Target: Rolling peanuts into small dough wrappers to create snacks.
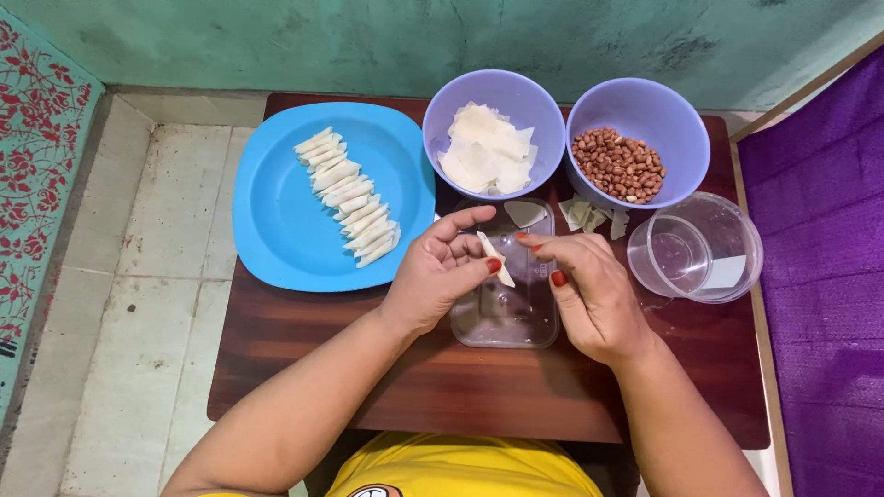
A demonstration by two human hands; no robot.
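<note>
My left hand [440, 271] pinches a small folded white wrapper roll [493, 257] between thumb and fingers. My right hand [589, 290] is beside it, fingertips touching the roll's upper end. Both hands hover over a clear rectangular plastic tray [506, 322], where one flat wrapper piece [525, 213] lies at the far end. A blue plate [285, 230] to the left carries a row of several finished white rolls [348, 198].
A purple bowl of white wrapper sheets [493, 138] and a purple bowl of peanuts [626, 138] stand at the back of the small brown wooden table [460, 387]. A clear round container [700, 248] sits at right. Wrapper scraps [589, 216] lie near it. Purple cloth borders the right.
</note>
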